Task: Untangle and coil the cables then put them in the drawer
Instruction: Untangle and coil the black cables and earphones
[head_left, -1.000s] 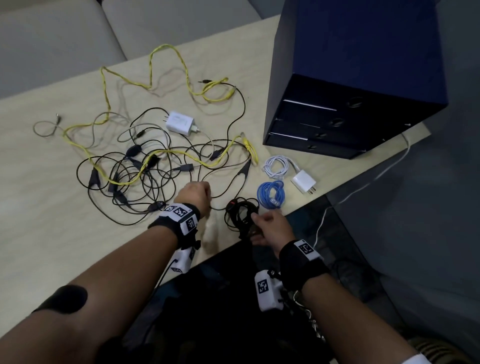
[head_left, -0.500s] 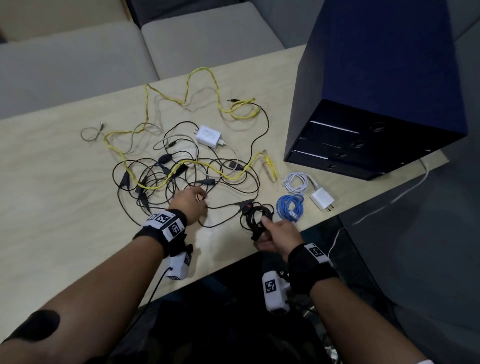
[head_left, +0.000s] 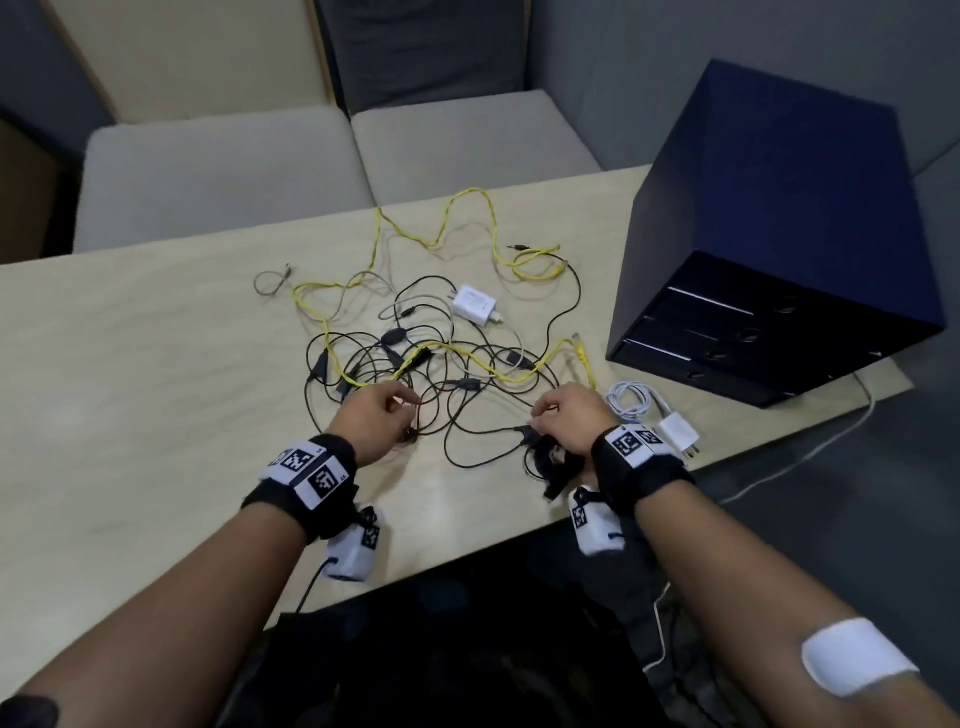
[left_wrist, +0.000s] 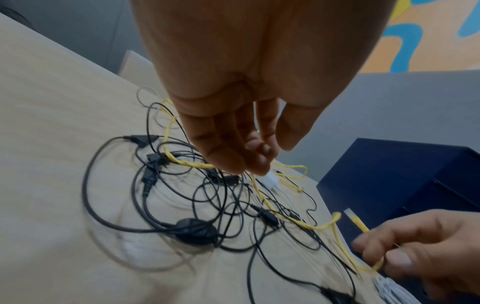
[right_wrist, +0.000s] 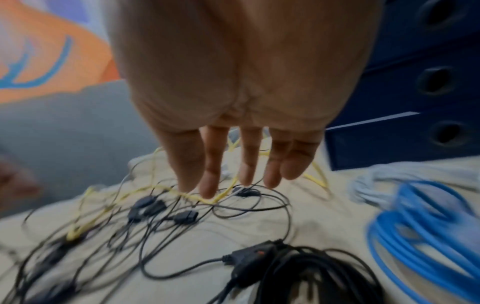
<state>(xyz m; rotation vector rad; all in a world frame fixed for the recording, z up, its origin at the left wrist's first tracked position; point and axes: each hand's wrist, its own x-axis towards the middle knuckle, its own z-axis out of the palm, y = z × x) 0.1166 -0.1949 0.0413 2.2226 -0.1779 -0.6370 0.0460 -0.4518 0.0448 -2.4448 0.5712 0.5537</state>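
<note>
Since both hands hover relaxed and empty, left hand (head_left: 378, 415) and right hand (head_left: 570, 415) nearside of the tangle (head_left: 415, 358), one should trace a single black cable's plug before pulling.

On the light wooden table (head_left: 130, 364) lies a tangle of black cables (head_left: 415, 374) with a long yellow cable (head_left: 467, 358) running through it, and a white charger (head_left: 474, 305) sits at the far side of the tangle. The left hand (head_left: 374, 418) is over the near left part of the tangle with its fingers curled, and the right hand (head_left: 569, 415) is over the near right part, just above a coiled black cable (head_left: 545, 460) at the table edge. To the right, a coiled white cable (head_left: 631, 397) with its plug (head_left: 678, 434) lies beside the right wrist, and a dark blue drawer unit (head_left: 779, 234) stands on the right end of the table with all its drawers closed.
</note>
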